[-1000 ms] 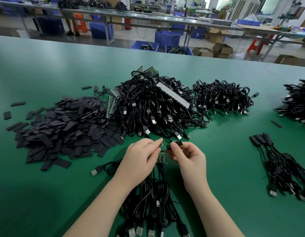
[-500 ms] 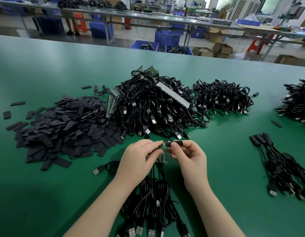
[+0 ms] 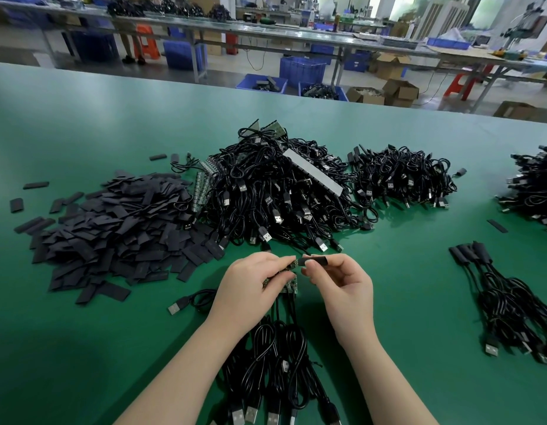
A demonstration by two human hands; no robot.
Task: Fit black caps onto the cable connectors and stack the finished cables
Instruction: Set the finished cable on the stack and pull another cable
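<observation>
My left hand (image 3: 250,288) grips a cluster of small green connector boards (image 3: 289,279) whose black cables (image 3: 275,357) trail down toward me. My right hand (image 3: 339,286) pinches a black cap (image 3: 315,260) between thumb and fingers, its open end right at the tip of one board. A big heap of flat black caps (image 3: 112,228) lies to the left. A large pile of uncapped cables (image 3: 275,191) sits just beyond my hands. At the right lies a stack of capped cables (image 3: 505,299).
A second cable pile (image 3: 400,179) sits behind to the right, and another (image 3: 532,185) at the far right edge. A loose USB plug (image 3: 177,306) lies left of my left wrist. Stray caps dot the green table (image 3: 82,348). Benches and blue crates stand beyond it.
The cap in my right hand has closed in on the board held by my left hand; both hands stay in nearly the same place.
</observation>
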